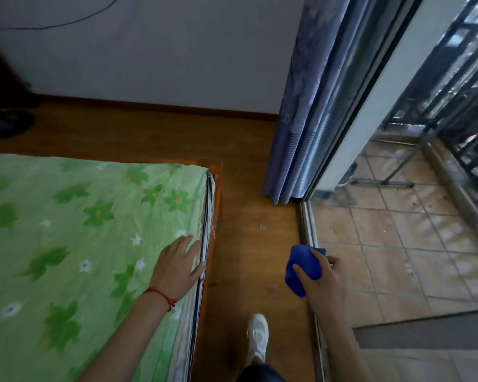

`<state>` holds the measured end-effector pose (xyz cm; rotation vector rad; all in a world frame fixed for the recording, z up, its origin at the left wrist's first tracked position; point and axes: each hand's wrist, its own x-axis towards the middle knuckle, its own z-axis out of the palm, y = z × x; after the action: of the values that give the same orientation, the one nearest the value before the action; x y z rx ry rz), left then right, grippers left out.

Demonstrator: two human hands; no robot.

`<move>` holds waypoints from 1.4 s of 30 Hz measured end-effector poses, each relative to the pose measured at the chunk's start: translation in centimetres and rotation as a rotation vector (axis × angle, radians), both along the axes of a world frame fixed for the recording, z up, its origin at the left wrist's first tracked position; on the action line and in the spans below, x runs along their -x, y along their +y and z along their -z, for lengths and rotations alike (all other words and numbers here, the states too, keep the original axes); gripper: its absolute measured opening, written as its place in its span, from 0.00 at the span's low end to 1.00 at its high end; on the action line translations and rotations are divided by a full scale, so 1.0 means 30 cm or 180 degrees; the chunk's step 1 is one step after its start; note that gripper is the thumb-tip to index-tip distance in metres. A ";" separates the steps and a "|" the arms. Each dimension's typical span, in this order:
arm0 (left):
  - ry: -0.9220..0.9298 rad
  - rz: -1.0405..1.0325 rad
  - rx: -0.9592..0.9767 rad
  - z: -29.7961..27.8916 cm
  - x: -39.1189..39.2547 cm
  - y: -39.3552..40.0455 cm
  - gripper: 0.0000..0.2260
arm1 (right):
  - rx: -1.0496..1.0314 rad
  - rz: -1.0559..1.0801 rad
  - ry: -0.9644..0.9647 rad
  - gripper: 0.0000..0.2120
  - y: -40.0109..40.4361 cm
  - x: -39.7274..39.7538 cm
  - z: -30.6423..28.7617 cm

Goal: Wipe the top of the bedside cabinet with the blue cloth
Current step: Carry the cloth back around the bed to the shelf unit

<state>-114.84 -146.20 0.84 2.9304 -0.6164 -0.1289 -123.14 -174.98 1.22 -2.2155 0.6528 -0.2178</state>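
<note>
My right hand (324, 282) is shut on a bunched blue cloth (301, 267), held in the air above the wooden floor beside the glass door track. My left hand (177, 267) rests flat with spread fingers on the right edge of a bed with a green leaf-patterned sheet (80, 230); a red string circles that wrist. No bedside cabinet shows in this view.
A narrow strip of wooden floor (249, 188) runs between the bed and a sliding glass door (370, 133) with a blue curtain (301, 106). My white shoe (258, 334) stands on that strip. A tiled balcony lies beyond the glass. A grey wall closes the far end.
</note>
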 end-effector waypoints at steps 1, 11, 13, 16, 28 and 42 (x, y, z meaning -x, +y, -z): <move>-0.0002 0.0003 -0.0010 0.004 -0.051 -0.026 0.24 | -0.0029 -0.0012 -0.0017 0.24 -0.026 -0.054 0.004; -0.0015 -0.0172 -0.0038 -0.030 -0.576 -0.310 0.20 | -0.0037 -0.0435 0.0067 0.23 -0.311 -0.647 -0.011; -0.0092 -0.0200 0.0002 -0.045 -0.677 -0.356 0.18 | 0.0049 -0.0602 0.0173 0.23 -0.361 -0.760 -0.036; -0.0079 -0.0256 -0.0037 -0.042 -0.811 -0.401 0.18 | 0.0137 -0.0629 0.0324 0.24 -0.421 -0.914 -0.039; 0.0123 -0.0315 0.0146 0.007 -1.466 -0.485 0.23 | 0.0247 -0.0528 0.0070 0.21 -0.461 -1.562 0.003; 0.0095 -0.0451 0.0047 -0.020 -2.153 -0.445 0.25 | 0.0533 -0.0604 0.0068 0.24 -0.362 -2.284 -0.019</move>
<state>-50.26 -159.55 1.43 2.9397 -0.4019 -0.1513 -54.62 -185.83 1.80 -2.4268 0.4455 -0.1564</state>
